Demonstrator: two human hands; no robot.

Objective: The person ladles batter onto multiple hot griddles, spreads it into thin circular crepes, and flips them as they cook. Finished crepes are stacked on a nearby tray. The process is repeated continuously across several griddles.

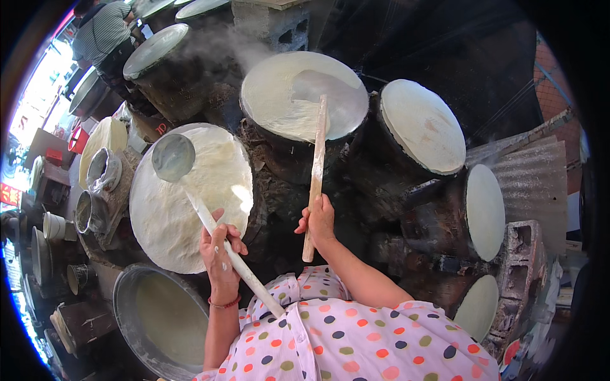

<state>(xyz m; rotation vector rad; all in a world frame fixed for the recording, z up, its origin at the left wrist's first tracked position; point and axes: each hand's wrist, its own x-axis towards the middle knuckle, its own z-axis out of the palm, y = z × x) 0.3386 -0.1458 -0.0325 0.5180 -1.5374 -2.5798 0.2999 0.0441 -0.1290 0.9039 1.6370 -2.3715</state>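
Observation:
My left hand point(220, 254) is closed around the long pale handle of a ladle point(202, 209). The ladle's round metal bowl hangs over a wide round griddle point(143, 216) coated with a pale layer of batter point(181, 222). In my right hand point(319, 219) is a flat wooden paddle point(319, 152), gripped near its lower end. Its far end lies over a second steaming griddle point(340, 95), at the pale sheet there point(273, 89). That sheet covers only part of the surface; a grey area shows at the upper right.
Covered drum-like stoves stand at right, one with a pale round top point(422, 127). A large metal basin point(162, 311) of pale liquid is at lower left. Concrete blocks point(518, 273) edge the right side. Another person point(105, 38) bends at the far left near more stoves.

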